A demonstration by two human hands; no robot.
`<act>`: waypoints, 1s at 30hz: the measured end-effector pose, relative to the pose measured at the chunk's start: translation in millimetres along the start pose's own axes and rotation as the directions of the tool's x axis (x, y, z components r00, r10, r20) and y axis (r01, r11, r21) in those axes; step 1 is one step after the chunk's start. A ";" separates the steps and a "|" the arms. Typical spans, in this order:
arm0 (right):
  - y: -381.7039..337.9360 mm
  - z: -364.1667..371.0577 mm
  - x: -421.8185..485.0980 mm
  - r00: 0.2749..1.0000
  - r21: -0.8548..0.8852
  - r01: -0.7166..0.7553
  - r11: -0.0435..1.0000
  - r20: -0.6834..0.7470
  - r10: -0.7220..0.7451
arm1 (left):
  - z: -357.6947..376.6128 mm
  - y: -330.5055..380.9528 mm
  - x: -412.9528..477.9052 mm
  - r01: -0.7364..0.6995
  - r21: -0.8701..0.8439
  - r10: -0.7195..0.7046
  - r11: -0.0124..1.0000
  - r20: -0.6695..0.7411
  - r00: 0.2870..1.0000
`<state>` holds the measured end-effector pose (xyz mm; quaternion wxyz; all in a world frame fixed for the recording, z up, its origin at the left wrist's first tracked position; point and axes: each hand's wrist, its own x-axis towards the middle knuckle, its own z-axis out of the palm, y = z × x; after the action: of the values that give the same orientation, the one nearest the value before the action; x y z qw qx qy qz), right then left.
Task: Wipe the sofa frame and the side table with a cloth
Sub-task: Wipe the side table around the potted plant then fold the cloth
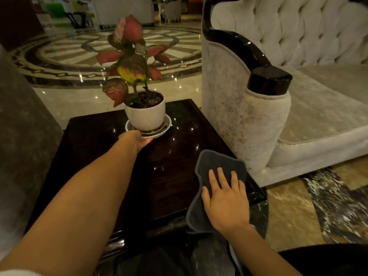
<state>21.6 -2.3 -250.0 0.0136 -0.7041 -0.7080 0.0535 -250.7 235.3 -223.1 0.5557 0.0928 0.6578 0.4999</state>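
A dark glossy side table (pixel 111 156) stands in front of me. My right hand (pixel 227 198) lies flat, fingers spread, on a dark grey cloth (pixel 219 166) at the table's right front edge. My left hand (pixel 137 139) grips the near rim of the white saucer (pixel 167 126) under a white pot (pixel 147 114) holding a red-leaved plant (pixel 129 62). The pot and saucer look tilted and slightly raised. To the right is the pale sofa, its black glossy frame (pixel 243 48) running along the armrest down to a round cap (pixel 268 80).
A grey upholstered piece (pixel 23 136) borders the table on the left. Polished patterned marble floor (pixel 79 56) spreads behind, and darker veined marble (pixel 328 206) lies at right. More chairs stand in the far background.
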 end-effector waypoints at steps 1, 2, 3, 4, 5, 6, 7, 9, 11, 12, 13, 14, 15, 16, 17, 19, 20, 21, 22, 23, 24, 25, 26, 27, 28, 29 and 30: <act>-0.7 0.0 -0.6 1.000 -0.007 -0.002 1.000 -0.001 0.002 | -4.5 0.1 1.5 0.009 -0.010 -0.009 1.000 0.004 1.000; -0.8 2.2 -3.2 1.000 -0.023 -0.001 1.000 -0.001 0.001 | -10.1 -2.7 3.0 0.032 -0.032 -0.032 0.999 0.010 0.999; -1.9 -1.2 1.9 1.000 -0.031 -0.001 1.000 -0.014 0.000 | -10.7 3.5 2.3 0.027 -0.052 -0.025 0.998 0.027 0.999; 2.5 2.4 -4.8 1.000 -0.039 0.019 0.999 -0.004 -0.020 | -19.9 -8.5 -1.9 0.018 -0.079 -0.018 0.997 0.000 1.000; 2.3 0.1 -2.9 0.999 -0.040 0.026 0.999 -0.019 -0.026 | -20.1 -7.3 -3.5 -0.009 -0.080 0.009 0.997 -0.001 1.000; 3.9 0.7 -3.7 0.998 -0.045 0.044 0.998 -0.035 -0.046 | -23.1 -9.1 -9.6 -0.020 -0.075 0.020 0.997 0.004 1.000; 4.6 -0.9 -2.7 0.997 -0.053 0.058 0.997 -0.043 -0.060 | -24.9 -10.8 -17.5 -0.028 -0.081 0.028 0.996 0.001 1.000; 9.4 -2.6 -8.7 0.995 -0.047 0.091 0.995 -0.030 -0.092 | -30.0 -18.0 -35.0 -0.033 -0.087 0.031 0.996 -0.026 0.999; 14.7 -2.4 -14.1 0.990 -0.054 0.138 0.989 -0.035 -0.140 | -36.4 -25.5 -55.0 -0.048 -0.118 0.046 0.992 -0.023 0.999; 17.8 -2.5 -15.0 0.986 -0.044 0.162 0.986 -0.028 -0.163 | -41.0 -30.4 -63.0 -0.108 -0.095 0.105 0.990 -0.037 0.994; 19.9 -2.8 -15.5 0.983 -0.046 0.182 0.982 -0.021 -0.183 | -43.7 -34.2 -67.6 -0.162 -0.073 0.161 0.984 -0.020 0.987; 22.8 -2.3 -16.6 0.978 -0.050 0.206 0.977 -0.019 -0.207 | -47.2 -37.7 -71.0 -0.211 -0.042 0.211 0.977 -0.002 0.977; 27.1 -2.0 -16.1 0.972 -0.055 0.234 0.971 -0.021 -0.235 | -49.7 -40.6 -71.5 -0.231 -0.036 0.230 0.972 -0.018 0.973; 30.1 -1.8 -16.3 0.966 -0.049 0.255 0.966 -0.016 -0.256 | -52.3 -41.8 -71.0 -0.209 -0.033 0.207 0.977 -0.059 0.977; 35.9 -1.4 -15.6 0.959 -0.039 0.284 0.958 -0.010 -0.284 | -53.3 -42.7 -74.4 -0.147 -0.069 0.139 0.987 -0.115 0.984; 44.1 -0.5 -15.6 0.940 -0.039 0.342 0.939 0.002 -0.343 | -56.0 -43.0 -77.1 -0.069 -0.130 0.047 0.989 -0.169 0.984; 47.9 -0.3 -16.2 0.928 -0.039 0.372 0.927 0.001 -0.372 | -55.7 -44.4 -80.3 -0.066 -0.133 0.041 0.989 -0.188 0.981; 52.5 -1.7 -14.7 0.916 -0.040 0.402 0.915 0.003 -0.402 | -55.3 -46.5 -84.5 -0.075 -0.136 0.046 0.988 -0.202 0.978; 55.9 -2.9 -13.7 0.908 -0.038 0.418 0.908 0.009 -0.418 | -56.7 -50.1 -87.1 -0.082 -0.150 0.048 0.985 -0.220 0.974; 59.3 -4.1 -12.1 0.901 -0.028 0.435 0.900 0.013 -0.435 | -58.5 -54.1 -91.9 -0.097 -0.184 0.052 0.978 -0.234 0.971; 60.9 -5.3 -11.1 0.895 -0.014 0.446 0.895 0.012 -0.446 | -60.3 -59.0 -96.3 -0.116 -0.230 0.063 0.966 -0.227 0.972; 62.7 -4.2 -10.5 0.889 -0.002 0.457 0.889 -0.002 -0.457 | -62.6 -63.2 -102.0 -0.134 -0.256 0.078 0.957 -0.219 0.973; 65.3 -3.0 -9.6 0.882 0.014 0.471 0.882 -0.020 -0.471 | -63.6 -68.6 -108.7 -0.143 -0.252 0.083 0.957 -0.232 0.969; 68.4 -2.7 -8.6 0.876 0.032 0.482 0.876 -0.034 -0.481 | -62.4 -74.3 -117.9 -0.146 -0.205 0.090 0.968 -0.262 0.961; 71.1 -6.0 -5.2 0.871 0.065 0.491 0.869 -0.042 -0.490 | -58.9 -78.6 -128.8 -0.159 -0.150 0.109 0.976 -0.299 0.948; 73.8 -13.2 -5.5 0.873 0.108 0.487 0.867 -0.046 -0.485 | -54.2 -86.9 -147.3 -0.175 -0.108 0.131 0.979 -0.333 0.934; 73.9 -13.9 -5.2 0.879 0.133 0.477 0.869 -0.071 -0.471 | -44.8 -100.0 -161.5 -0.205 -0.062 0.176 0.977 -0.316 0.932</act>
<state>96.5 -6.5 -242.9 0.0907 -0.5069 -0.8527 0.0878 -185.3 52.7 -201.3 0.3988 0.0507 0.7000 0.5902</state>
